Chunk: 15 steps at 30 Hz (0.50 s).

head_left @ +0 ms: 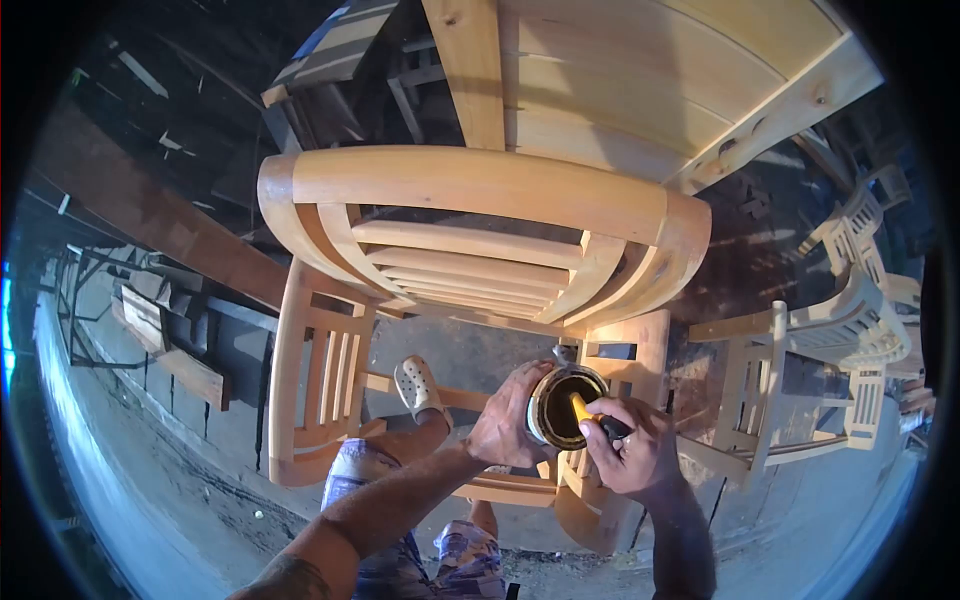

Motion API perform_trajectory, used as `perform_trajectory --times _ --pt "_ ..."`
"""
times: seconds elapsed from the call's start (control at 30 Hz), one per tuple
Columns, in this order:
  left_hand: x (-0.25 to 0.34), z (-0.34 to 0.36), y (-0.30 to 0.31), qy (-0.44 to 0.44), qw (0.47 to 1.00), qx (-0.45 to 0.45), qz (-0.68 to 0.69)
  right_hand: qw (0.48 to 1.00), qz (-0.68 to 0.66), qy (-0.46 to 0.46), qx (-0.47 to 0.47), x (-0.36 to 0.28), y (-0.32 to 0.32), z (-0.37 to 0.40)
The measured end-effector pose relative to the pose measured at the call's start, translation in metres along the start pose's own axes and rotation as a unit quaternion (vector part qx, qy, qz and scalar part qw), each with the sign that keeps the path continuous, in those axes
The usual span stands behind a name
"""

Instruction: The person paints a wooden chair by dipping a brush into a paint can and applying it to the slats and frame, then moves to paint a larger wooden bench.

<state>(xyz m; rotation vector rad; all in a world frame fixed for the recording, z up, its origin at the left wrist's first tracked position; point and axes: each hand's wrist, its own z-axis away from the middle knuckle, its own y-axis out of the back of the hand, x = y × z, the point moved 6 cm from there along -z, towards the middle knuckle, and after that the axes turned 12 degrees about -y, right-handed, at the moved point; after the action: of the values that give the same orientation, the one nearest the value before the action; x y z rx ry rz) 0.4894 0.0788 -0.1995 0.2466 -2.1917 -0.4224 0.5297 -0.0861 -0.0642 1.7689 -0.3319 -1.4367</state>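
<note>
Well, both my hands are full, close together over the pale wooden chair (480, 180) in front of me. My left hand (508, 415) is wrapped round the side of a round, open can (536, 412), tipped so that I look straight down into its mouth. Dark stuff coats the inside and smears the rim; how much the can holds, I cannot tell. My right hand (634, 445) has its fingers closed on a yellow-and-black tool (580, 407), the yellow part reaching down into the can and the black end poking out beside my fingers. Its far tip is lost in the dark, so I cannot tell what shape it has.

Beyond the can, the chair's broad top rail curves across, with rows of slats below it and slatted sides to the left and right. Between those sides one foot shows in a light clog (414, 384) with holes, below my patterned shorts (470, 550). Behind the chair stands a large wooden panel (600, 70), partly in shadow. Off to the right are more pale slatted chairs (850, 320), and to the left some boards (185, 375) lie near a dark metal frame (75, 310) on the grey floor (235, 520).
</note>
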Motion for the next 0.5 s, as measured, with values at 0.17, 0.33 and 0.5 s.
perform_trajectory --times 0.17,0.33,0.5 --pt "0.008 -0.008 0.007 0.009 1.000 0.005 -0.003 0.998 -0.039 -0.041 0.011 0.004 -0.002 0.000" --pt "0.007 -0.012 0.010 0.032 0.999 0.006 0.001 0.977 -0.125 -0.147 0.090 0.024 0.031 0.028" --pt "0.006 -0.011 0.006 0.028 1.000 -0.003 0.013 0.943 -0.195 -0.236 0.133 0.045 0.056 0.047"
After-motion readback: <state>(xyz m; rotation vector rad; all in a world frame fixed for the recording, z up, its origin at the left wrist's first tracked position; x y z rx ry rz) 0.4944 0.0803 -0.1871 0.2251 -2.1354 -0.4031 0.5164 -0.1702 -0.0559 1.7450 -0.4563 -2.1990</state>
